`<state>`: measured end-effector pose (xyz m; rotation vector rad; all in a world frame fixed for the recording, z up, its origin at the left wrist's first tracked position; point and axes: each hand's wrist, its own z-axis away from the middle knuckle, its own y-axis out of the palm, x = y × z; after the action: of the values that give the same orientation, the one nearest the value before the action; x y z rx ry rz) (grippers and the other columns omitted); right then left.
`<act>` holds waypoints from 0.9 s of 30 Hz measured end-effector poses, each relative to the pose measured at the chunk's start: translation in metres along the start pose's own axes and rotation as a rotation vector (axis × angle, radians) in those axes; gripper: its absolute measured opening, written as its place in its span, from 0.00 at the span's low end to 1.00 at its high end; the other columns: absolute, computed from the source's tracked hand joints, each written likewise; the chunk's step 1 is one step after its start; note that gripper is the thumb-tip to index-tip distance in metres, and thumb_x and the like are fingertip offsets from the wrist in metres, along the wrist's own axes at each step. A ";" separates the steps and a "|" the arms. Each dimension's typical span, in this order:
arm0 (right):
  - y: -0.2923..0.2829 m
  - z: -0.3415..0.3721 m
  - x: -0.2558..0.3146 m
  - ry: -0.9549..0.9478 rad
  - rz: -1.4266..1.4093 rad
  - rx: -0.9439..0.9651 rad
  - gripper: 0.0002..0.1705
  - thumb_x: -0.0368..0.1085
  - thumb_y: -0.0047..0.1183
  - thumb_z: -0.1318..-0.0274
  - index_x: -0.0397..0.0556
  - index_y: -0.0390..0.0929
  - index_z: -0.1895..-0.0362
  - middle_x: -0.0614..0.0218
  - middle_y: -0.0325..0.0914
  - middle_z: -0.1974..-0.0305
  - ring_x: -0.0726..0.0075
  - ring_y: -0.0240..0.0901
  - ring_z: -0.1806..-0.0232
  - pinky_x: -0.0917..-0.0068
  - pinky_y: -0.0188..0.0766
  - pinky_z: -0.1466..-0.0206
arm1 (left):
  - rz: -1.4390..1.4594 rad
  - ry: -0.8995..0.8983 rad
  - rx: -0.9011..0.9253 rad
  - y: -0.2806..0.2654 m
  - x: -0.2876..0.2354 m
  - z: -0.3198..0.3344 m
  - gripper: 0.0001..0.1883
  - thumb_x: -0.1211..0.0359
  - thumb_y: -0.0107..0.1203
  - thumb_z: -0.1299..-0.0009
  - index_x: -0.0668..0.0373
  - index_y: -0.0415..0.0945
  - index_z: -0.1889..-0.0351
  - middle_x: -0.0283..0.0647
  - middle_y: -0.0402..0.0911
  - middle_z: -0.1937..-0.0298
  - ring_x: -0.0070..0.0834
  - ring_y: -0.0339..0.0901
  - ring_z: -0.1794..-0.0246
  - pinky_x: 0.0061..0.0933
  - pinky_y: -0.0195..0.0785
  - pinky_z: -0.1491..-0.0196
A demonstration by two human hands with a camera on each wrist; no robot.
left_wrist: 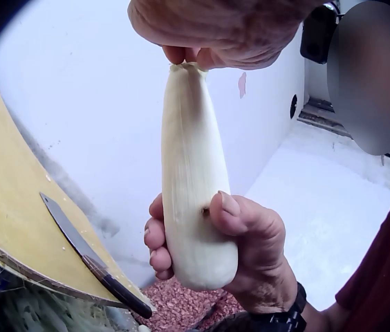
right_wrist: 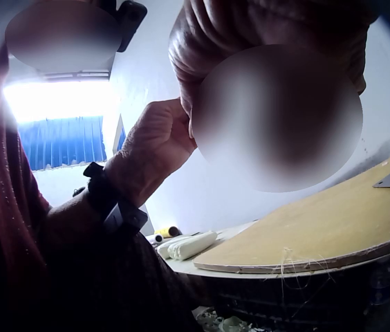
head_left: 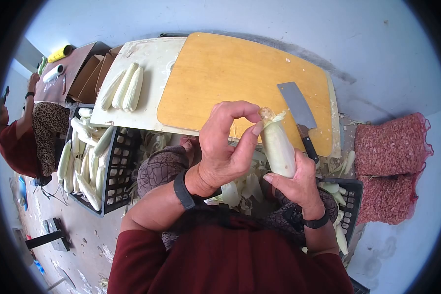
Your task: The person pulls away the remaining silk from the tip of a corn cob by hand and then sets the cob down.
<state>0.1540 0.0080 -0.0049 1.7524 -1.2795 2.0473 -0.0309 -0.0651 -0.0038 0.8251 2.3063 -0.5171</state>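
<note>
A pale ear of corn in its husk [head_left: 278,147] is held up in front of the body, over the near edge of the board. My right hand [head_left: 301,182] grips its thick lower end, thumb across the front and fingers behind. At the top, my left hand [head_left: 228,142] pinches the tip of the husk between thumb and fingers, where a ragged brownish edge shows. The left wrist view gives the whole ear [left_wrist: 196,166], upright, with a small dark spot beside the right thumb. A blurred patch covers the ear in the right wrist view.
A cleaver [head_left: 299,105] lies on the yellow board [head_left: 230,73], its handle past the edge. Several corn ears [head_left: 125,88] lie on the left of the table; more fill a black crate [head_left: 108,171]. Red mesh sacks [head_left: 392,147] stand right. Another person [head_left: 22,132] works at far left.
</note>
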 end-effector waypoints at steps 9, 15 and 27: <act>0.001 0.000 -0.004 0.009 -0.040 -0.004 0.32 0.37 0.70 0.65 0.35 0.71 0.54 0.56 0.80 0.66 0.67 0.77 0.65 0.70 0.73 0.60 | 0.125 -0.103 0.013 0.001 0.002 -0.003 0.18 0.78 0.56 0.44 0.64 0.71 0.55 0.41 0.76 0.64 0.30 0.75 0.64 0.28 0.67 0.59; 0.000 0.000 -0.005 0.011 -0.035 0.003 0.32 0.36 0.70 0.65 0.35 0.71 0.54 0.56 0.80 0.66 0.67 0.77 0.65 0.70 0.73 0.60 | 0.119 -0.112 0.040 0.000 0.002 -0.004 0.18 0.79 0.56 0.45 0.64 0.70 0.54 0.41 0.76 0.64 0.30 0.75 0.64 0.29 0.67 0.59; 0.000 0.001 -0.006 -0.019 -0.014 -0.006 0.32 0.37 0.70 0.65 0.35 0.71 0.55 0.55 0.80 0.67 0.66 0.78 0.66 0.69 0.73 0.61 | 0.147 -0.097 0.058 -0.005 0.001 -0.012 0.08 0.78 0.54 0.41 0.64 0.76 0.63 0.42 0.77 0.69 0.32 0.75 0.67 0.29 0.68 0.62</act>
<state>0.1558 0.0097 -0.0101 1.7771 -1.2738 2.0227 -0.0396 -0.0616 0.0048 0.9678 2.1323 -0.5487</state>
